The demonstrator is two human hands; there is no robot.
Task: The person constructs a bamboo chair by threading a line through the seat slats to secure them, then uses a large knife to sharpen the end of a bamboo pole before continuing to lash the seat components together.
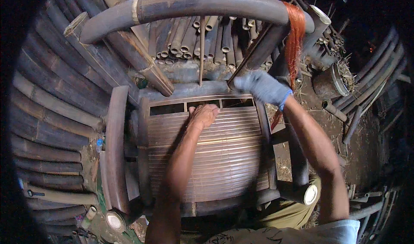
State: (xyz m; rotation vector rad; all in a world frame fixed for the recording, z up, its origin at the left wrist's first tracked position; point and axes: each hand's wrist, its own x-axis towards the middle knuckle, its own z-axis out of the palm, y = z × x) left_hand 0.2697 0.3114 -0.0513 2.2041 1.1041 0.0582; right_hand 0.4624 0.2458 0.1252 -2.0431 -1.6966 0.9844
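Bamboo chair seat (207, 157) lying just below person; bare left hand (202, 115) pressing its slats near open gaps, fingers curled, risking pinching. Farther, gloved right hand (263, 88) grasping thin strip (246, 60), possibly slipping, splintering. Orange cord (295, 41) hanging beyond.

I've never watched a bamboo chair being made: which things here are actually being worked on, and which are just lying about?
In hand:
- bamboo chair, its slatted seat pressed by the bare left hand
- thin bamboo strip, held by the gloved right hand

Lying about:
- stacked bamboo poles
- orange fibre bundle
- round basket
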